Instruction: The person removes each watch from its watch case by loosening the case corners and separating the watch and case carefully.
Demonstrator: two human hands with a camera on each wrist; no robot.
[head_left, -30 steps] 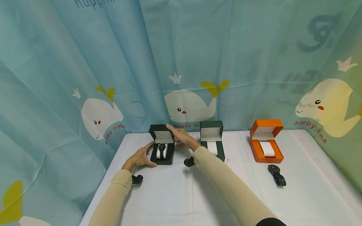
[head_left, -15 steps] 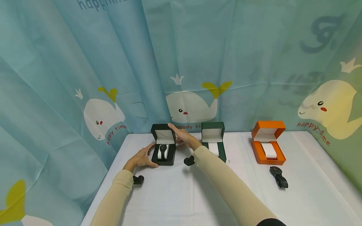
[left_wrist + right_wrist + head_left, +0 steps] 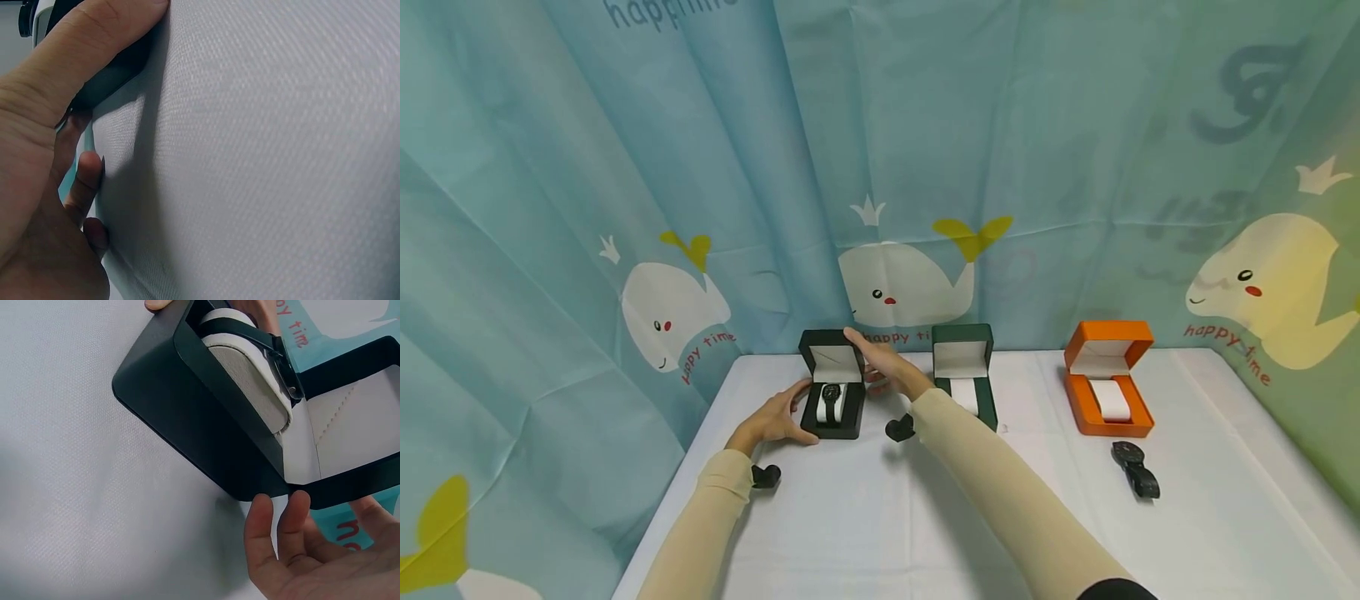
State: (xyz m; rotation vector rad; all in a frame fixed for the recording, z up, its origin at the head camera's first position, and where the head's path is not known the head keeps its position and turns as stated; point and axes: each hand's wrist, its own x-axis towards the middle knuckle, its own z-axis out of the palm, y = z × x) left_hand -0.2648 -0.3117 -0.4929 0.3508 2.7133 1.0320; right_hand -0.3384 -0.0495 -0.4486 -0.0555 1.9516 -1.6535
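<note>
The black watch sits round a white cushion in the black box, its strap running front to back, dial toward the raised lid. That lid lies just left of the right hand, whose fingers pinch its right side near the hinge; the left hand holds the base's left side, thumb at the front corner. The right sleeve hides part of the green box; the left wrist view cuts off most of the black box.
</note>
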